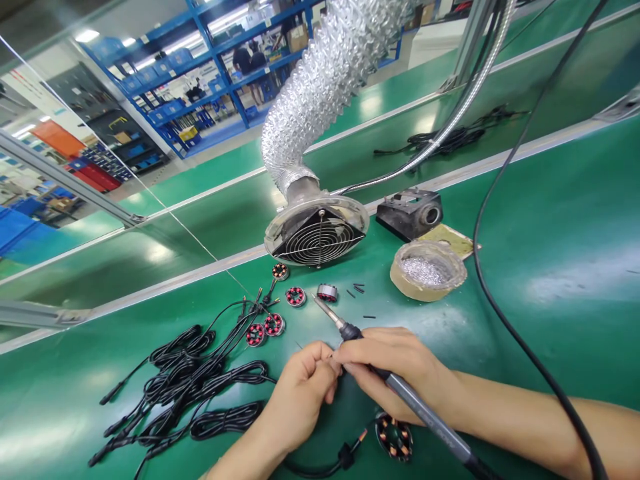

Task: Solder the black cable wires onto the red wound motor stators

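My right hand (405, 363) is closed around a soldering iron (425, 413), whose metal tip points up and left over the green bench. Fingertips of my left hand (300, 387) pinch together and meet my right fingertips; what small thing sits between them is hidden. Just below my hands lies a motor stator (384, 432) with copper windings. A black cable (313, 472) with a bare copper end runs beside it. Beyond the iron's tip are a silver motor ring (327, 291) and several small stators, including one with red windings (295, 289).
Coiled black cables (200, 387) spread over the bench at left. A fume extractor hood (320, 230) on a silver duct (320, 87) hangs ahead. At right stand a tub of metal shavings (427, 283) and a black iron holder (410, 215). The iron's cord (505, 320) loops past my right forearm.
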Available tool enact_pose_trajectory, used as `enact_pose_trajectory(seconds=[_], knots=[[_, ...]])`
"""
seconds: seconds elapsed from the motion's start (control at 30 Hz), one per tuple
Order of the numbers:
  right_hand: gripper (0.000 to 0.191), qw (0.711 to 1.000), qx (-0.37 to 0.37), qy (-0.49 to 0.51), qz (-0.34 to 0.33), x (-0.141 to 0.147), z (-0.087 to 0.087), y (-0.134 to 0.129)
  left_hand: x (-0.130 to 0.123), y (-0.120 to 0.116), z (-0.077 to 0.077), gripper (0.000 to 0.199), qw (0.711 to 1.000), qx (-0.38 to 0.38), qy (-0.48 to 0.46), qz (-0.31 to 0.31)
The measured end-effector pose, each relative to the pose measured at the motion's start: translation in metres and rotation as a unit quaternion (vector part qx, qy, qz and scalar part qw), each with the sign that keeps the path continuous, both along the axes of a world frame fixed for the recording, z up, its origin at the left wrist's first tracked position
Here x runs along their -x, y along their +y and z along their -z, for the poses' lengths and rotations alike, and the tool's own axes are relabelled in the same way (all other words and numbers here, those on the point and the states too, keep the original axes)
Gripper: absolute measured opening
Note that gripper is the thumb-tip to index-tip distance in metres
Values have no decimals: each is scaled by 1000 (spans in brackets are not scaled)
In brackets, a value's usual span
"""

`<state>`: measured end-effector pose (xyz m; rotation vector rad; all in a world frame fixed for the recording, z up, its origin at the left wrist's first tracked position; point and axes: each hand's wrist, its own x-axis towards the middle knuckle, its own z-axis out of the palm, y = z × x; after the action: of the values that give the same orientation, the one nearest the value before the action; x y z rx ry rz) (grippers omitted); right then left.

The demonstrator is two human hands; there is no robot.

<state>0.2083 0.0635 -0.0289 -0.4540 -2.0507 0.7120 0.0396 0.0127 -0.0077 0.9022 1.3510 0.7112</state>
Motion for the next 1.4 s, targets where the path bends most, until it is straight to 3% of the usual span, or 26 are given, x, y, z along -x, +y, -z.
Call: enact_pose_trajectory(seconds=[0.2, 0.5, 0.97, 1.2, 1.4], knots=[[31, 998, 9, -26, -58, -10, 3, 3, -1, 0, 1, 45, 999, 23, 24, -6], [23, 994, 106, 1, -10, 4, 5, 4, -2, 3, 3, 45, 998, 31, 35, -40], [31, 999, 30, 28, 9, -25, -6, 6, -4, -1, 7, 44, 996, 24, 59, -63], [18, 994, 98, 53, -15, -32, -16, 4, -4, -1, 7, 44, 995, 36, 62, -71], [21, 991, 121, 59, -22, -30, -17, 3, -4, -2, 8, 42, 995, 32, 61, -68]])
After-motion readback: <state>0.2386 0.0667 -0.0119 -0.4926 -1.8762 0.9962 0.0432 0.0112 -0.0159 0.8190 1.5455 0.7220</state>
